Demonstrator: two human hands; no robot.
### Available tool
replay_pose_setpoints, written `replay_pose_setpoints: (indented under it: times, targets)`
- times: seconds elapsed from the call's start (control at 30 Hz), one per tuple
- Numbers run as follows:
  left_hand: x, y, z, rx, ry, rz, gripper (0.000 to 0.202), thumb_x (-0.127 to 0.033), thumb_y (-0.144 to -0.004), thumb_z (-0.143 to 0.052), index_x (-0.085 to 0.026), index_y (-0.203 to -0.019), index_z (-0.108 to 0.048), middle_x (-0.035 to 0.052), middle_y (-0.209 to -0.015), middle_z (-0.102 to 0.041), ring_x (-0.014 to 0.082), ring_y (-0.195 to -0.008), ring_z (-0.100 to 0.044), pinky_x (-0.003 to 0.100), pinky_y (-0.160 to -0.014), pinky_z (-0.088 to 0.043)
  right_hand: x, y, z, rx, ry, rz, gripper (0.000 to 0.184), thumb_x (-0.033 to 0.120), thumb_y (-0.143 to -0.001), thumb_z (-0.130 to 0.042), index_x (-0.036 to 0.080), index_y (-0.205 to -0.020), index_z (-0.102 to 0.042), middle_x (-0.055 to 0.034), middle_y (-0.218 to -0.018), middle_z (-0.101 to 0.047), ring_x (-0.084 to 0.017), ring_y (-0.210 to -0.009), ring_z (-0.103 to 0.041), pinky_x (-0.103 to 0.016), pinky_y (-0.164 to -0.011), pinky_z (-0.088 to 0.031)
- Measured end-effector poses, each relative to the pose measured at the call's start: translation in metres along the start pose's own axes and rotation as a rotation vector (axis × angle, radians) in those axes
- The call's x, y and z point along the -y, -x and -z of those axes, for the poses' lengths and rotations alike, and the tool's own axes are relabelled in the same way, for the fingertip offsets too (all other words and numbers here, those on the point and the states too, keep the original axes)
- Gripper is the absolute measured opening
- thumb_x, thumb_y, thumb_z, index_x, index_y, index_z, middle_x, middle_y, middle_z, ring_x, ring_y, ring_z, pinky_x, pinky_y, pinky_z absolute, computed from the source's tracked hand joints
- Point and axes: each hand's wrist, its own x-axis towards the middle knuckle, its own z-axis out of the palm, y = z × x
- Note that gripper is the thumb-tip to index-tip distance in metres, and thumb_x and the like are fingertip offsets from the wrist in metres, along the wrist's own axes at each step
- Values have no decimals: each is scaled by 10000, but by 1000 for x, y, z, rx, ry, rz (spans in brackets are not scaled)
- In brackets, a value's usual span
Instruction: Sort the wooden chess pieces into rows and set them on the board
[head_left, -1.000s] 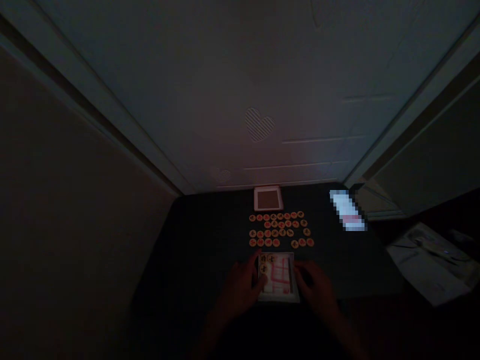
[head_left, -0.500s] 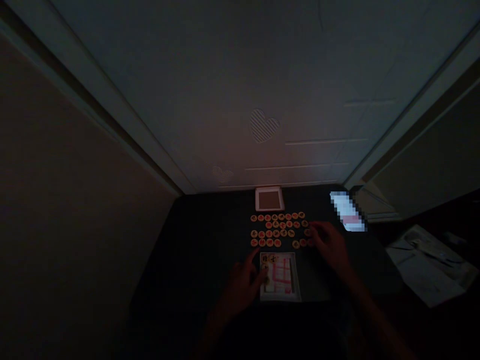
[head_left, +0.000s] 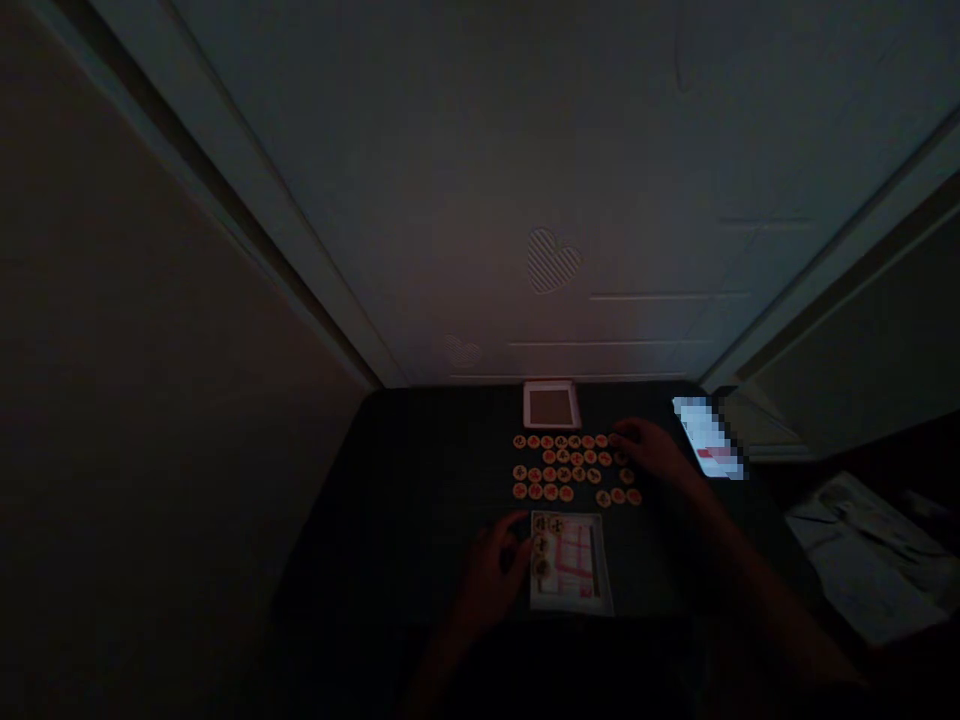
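Note:
Round xiangqi pieces (head_left: 564, 475) with red and black characters lie in several rows on a dark table. My right hand (head_left: 649, 447) is at the right end of the farthest row, its fingers closed together on the last piece there, which they mostly cover. Closer to me stands a shallow clear box (head_left: 609, 590) with a pink-lined sheet and several pieces along its left side and top left corner. At the box's left edge rests my left hand (head_left: 491, 565), thumb and forefinger apart in a curve, with no piece visible between them.
Against the wall behind the rows sits a white-rimmed box lid (head_left: 573, 405) with a brown middle. A lit phone (head_left: 709, 438) lies at the table's right end. Papers (head_left: 870, 550) are lower down beyond the right edge. The room is dim.
My right hand has moved from the right end of the nearer rows to the farthest row. My left thumb has drawn back from inside the box to its edge. The view has shifted slightly.

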Motion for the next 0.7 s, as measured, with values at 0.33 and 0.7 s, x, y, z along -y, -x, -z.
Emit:
replay_pose_setpoints:
  times: [0.33, 0.7]
  targets:
    - [-3, -1, 2, 11, -40, -25, 387, -458, -968, -512, -260, -1281, -625, 23, -814, -686, 209, -820, -630, 329, -806, -497, -8, -5, -1, -1, 8, -27, 218, 334, -876, -675, 215, -1046, -742, -55, -935, -787, -201, -800, -738, -295, -713, -556]
    - [-4, -1, 2, -3, -43, -23, 370, -453, -964, -521, -270, -1266, -631, 17, -802, -684, 211, -817, -631, 338, -830, -494, -11, -3, 1, -106, 78, -21, 252, 277, -938, -531, 205, -1056, -741, -88, -1073, -764, -237, -989, -710, -355, -873, -528]
